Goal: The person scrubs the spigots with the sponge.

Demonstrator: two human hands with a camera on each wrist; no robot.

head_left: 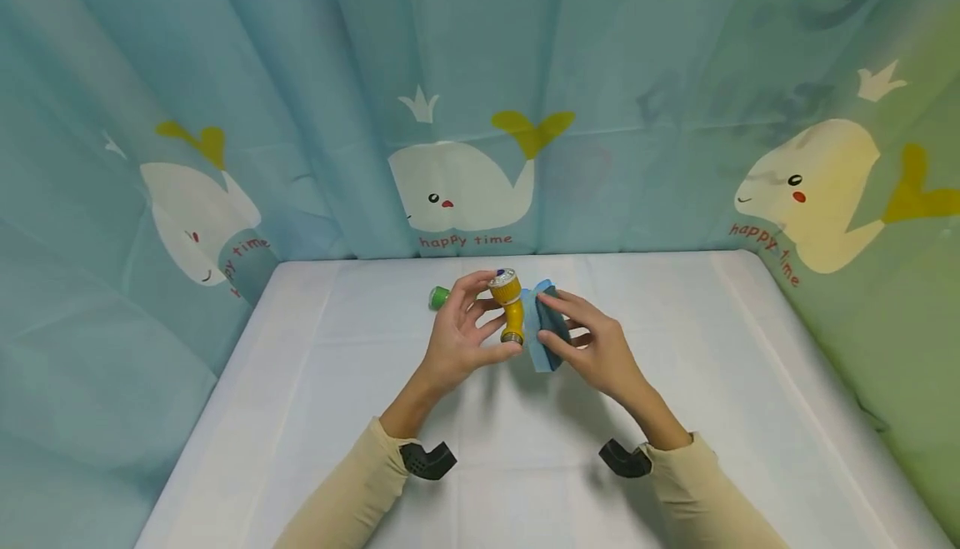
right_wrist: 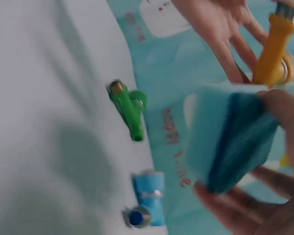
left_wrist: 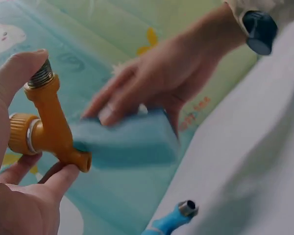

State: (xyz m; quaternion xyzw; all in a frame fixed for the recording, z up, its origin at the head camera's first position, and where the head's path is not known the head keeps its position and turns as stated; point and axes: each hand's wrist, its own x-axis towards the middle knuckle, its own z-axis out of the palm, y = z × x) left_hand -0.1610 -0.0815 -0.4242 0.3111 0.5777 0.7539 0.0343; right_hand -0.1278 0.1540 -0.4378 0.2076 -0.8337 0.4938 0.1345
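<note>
A yellow water tap (head_left: 512, 311) with a ribbed knob and a threaded metal end is held up by my left hand (head_left: 455, 345). In the left wrist view the thumb presses on the thread (left_wrist: 41, 73) and fingertips support the spout end. My right hand (head_left: 600, 347) grips a blue sponge (head_left: 537, 332) between thumb and fingers, its darker, rough-looking side (right_wrist: 242, 139) towards the palm. The lighter side faces the tap, right beside it; whether they touch I cannot tell. The sponge is blurred in both wrist views.
Behind the left hand a green tap (right_wrist: 130, 110) lies on the white table (head_left: 360, 399). A blue tap (right_wrist: 149, 198) lies on the table too, mostly hidden behind the sponge in the head view. Curtains with whale prints (head_left: 465, 187) surround the table's far side and flanks.
</note>
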